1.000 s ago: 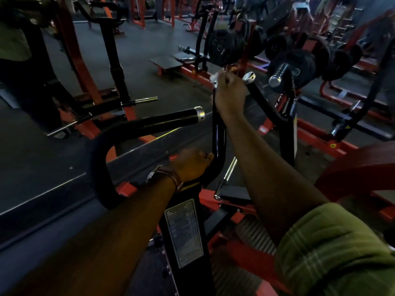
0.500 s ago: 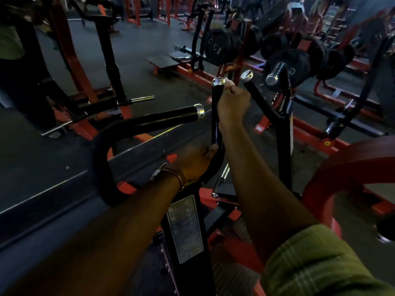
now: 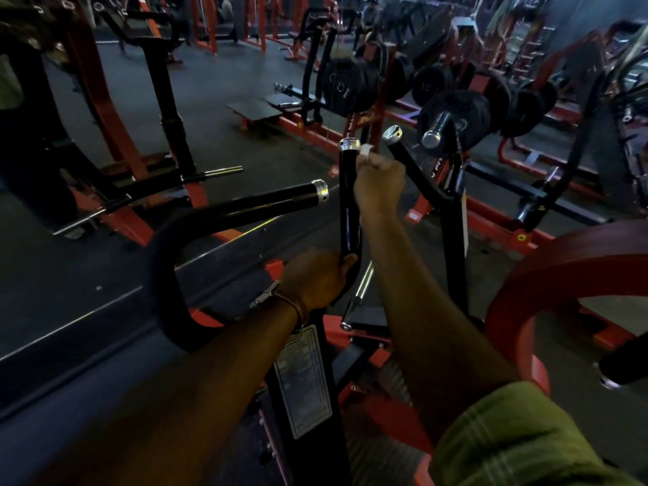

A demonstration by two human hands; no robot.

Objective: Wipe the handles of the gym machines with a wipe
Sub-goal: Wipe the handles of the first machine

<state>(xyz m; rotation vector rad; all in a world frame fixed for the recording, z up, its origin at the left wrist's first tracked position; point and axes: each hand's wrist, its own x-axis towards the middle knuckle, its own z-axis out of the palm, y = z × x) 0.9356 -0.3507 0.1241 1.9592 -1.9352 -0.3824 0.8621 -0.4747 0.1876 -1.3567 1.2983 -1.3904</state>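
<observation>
A black upright handle [image 3: 349, 198] with a silver end cap rises at the centre of the head view. My left hand [image 3: 317, 278] grips its lower bend. My right hand [image 3: 378, 185] is curled round a small white wipe [image 3: 365, 149] and sits just to the right of the handle's top, beside the cap. It looks slightly blurred. A second black handle [image 3: 252, 205] with a silver cap runs out to the left. A third angled handle [image 3: 408, 159] stands to the right of my right hand.
A red padded ring [image 3: 547, 275] curves at the right. Behind the handles stand loaded weight plates [image 3: 456, 117] on a silver peg and red machine frames [image 3: 368, 135]. Another black and red machine [image 3: 164, 110] is at the left on the dark floor. A label plate [image 3: 303, 380] is on the column below.
My right hand slid down the upright handle from its cap, then moved off to the handle's right side near the top. My left hand kept its grip low on the handle.
</observation>
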